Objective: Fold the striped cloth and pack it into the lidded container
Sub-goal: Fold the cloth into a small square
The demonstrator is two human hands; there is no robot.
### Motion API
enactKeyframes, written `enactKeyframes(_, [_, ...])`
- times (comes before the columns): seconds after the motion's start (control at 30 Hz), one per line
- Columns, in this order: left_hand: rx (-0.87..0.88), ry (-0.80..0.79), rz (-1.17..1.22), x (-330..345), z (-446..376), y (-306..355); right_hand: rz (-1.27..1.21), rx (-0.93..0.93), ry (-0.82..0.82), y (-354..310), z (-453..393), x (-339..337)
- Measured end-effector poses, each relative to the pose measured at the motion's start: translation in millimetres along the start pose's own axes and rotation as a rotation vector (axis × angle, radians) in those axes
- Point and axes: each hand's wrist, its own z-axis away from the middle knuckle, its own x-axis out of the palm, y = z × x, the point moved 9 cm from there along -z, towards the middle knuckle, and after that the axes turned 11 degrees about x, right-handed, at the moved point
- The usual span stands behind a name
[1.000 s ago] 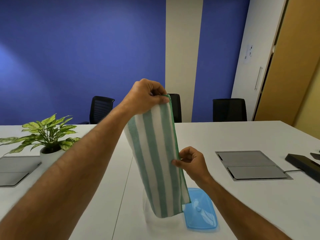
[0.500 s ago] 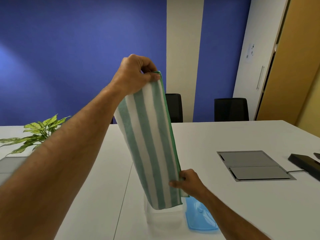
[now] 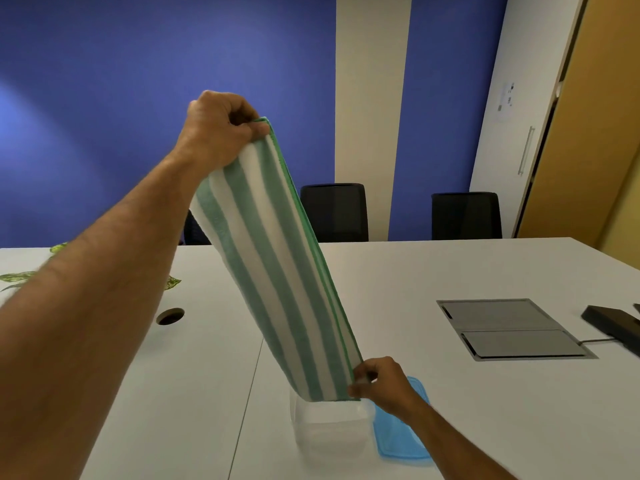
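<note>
Both hands pinching the folded green-and-white striped terry cloth (image 3: 277, 268), stretched taut w/ a tilt.

Left hand (image 3: 221, 128) clamps the top end up high, right hand (image 3: 381, 382) nips the bottom corner, right over the clear plastic container (image 3: 329, 431); blue plastic lid (image 3: 401, 434) lies beside it on the white table (image 3: 450, 265).

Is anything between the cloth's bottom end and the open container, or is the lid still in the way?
Nothing visible blocks it. The striped cloth hangs just above the clear container, whose top is open. The blue lid lies on the table beside it, to the right.
</note>
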Motion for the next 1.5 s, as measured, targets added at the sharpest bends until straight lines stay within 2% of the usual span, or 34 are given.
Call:
enactKeyframes(0.13, [0.012, 0.011, -0.009, 0, -3, 3, 0.08, -0.084, 0.028, -10, 0, 12])
enactKeyframes(0.4, [-0.016, 0.019, -0.091, -13, 7, -35, -0.06, -0.141, 0.017, -7, 3, -6])
enactKeyframes(0.6, [-0.091, 0.024, -0.113, -20, 26, -75, -0.167, -0.24, 0.188, -12, 8, -38])
enactKeyframes(0.77, [-0.149, 0.033, -0.12, -25, 37, -96, -0.393, -0.22, 0.134, -16, 10, -47])
enactKeyframes(0.9, [-0.192, 0.046, -0.114, -26, 45, -109, -0.477, -0.193, 0.093, -18, 11, -48])
enactKeyframes(1.03, [-0.21, 0.055, -0.108, -32, 50, -121, -0.42, -0.122, 0.067, -10, 3, -50])
enactKeyframes(1.2, [-0.146, 0.073, -0.097, -34, 59, -126, -0.211, -0.132, 0.066, -14, -2, -61])
enactKeyframes(1.33, [-0.063, 0.092, -0.066, -31, 63, -116, 0.052, -0.157, 0.097, -23, -7, -66])
enactKeyframes(1.5, [0.013, 0.119, -0.046, -26, 56, -97, -0.115, -0.114, 0.103, -18, -6, -63])
